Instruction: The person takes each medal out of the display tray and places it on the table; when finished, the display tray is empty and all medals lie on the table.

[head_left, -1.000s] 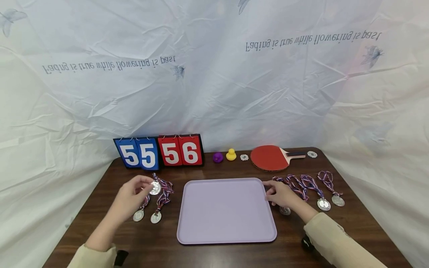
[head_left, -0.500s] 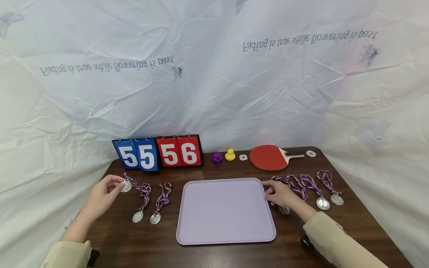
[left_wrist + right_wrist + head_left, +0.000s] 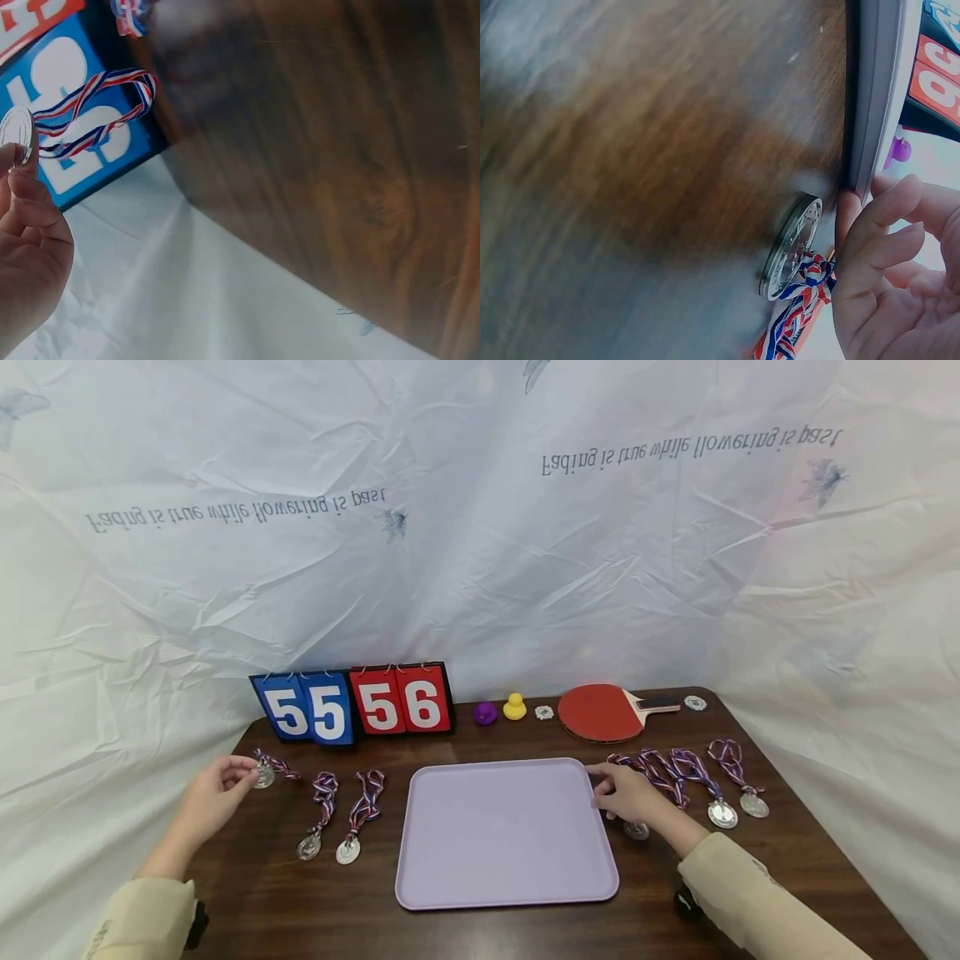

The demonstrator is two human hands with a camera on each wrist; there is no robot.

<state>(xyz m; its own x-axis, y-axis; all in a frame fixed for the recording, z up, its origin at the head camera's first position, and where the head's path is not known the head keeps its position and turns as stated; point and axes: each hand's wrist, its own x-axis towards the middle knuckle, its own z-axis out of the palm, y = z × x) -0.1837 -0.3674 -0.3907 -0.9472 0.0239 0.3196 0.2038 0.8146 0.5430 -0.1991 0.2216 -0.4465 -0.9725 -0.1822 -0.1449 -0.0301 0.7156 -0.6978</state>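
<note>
At the table's left side, my left hand (image 3: 206,806) pinches a silver medal (image 3: 262,775) between thumb and fingertips. Its striped ribbon trails to the right. In the left wrist view the medal (image 3: 18,129) is upright, with the ribbon (image 3: 101,105) overlapping the blue score cards. My right hand (image 3: 630,793) holds the right rim of a lilac tray (image 3: 510,835). Close to that hand lies a medal (image 3: 793,244) with a red, white and blue ribbon (image 3: 799,311), partly covered by the hand in the head view.
Two medals (image 3: 348,850) lie left of the tray, and several medals (image 3: 723,814) are to its right. Along the back are a flip scoreboard (image 3: 352,703), a purple duck (image 3: 486,713), a yellow duck (image 3: 515,707), a table tennis bat (image 3: 602,713) and two white chips (image 3: 695,703).
My left hand has carried its medal leftward, away from the two other left medals, and its ribbon has come apart from theirs. My right hand has stayed at the tray's rim.
</note>
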